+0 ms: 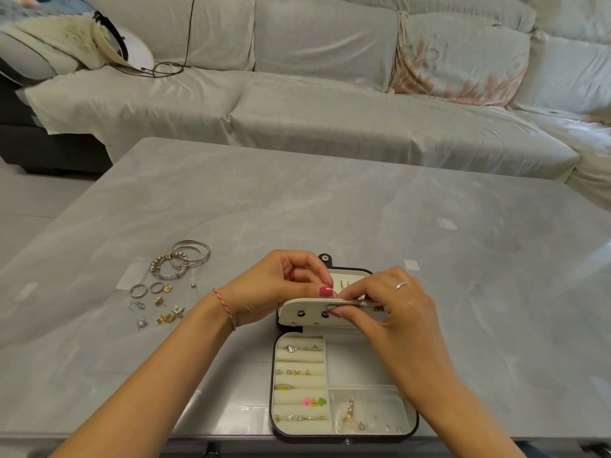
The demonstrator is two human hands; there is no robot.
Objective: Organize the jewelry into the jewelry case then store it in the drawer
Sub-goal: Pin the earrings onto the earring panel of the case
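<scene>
No readable brand or writing anywhere. The black jewelry case with cream lining [344, 388] sits open at bottom centre on a glossy grey marble-look table [297, 209]. Both hands work its white perforated earring flap [317, 314]: the left hand [277, 289] has curled fingers pinching the flap's top edge, and the right hand [390, 302] pinches a small sparkly earring [331, 307] against it. Loose silver bangles, rings and gold studs [165, 285] lie left of centre. A pale grey covered sofa [330, 94] fills the top.
</scene>
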